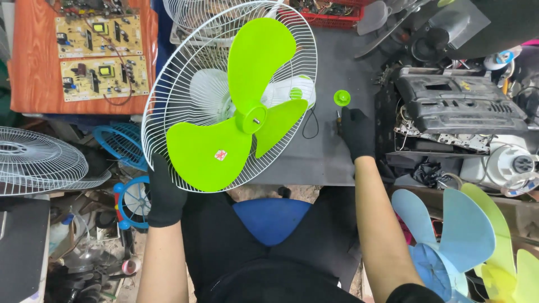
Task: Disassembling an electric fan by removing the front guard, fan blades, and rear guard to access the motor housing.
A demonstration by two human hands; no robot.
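A white wire fan guard with a green fan blade inside it is seen lying tilted on the dark table. The bottom rim of the guard is gripped by the left hand, which is covered by a black glove and curled shut around the wires. The right hand, also in a black glove, is laid on the table, and a thin stick-like tool is pinched in its fingers. A small green cap is seen just beside that hand. Circuit boards are laid on an orange board far left. More fan blades are piled at the lower right.
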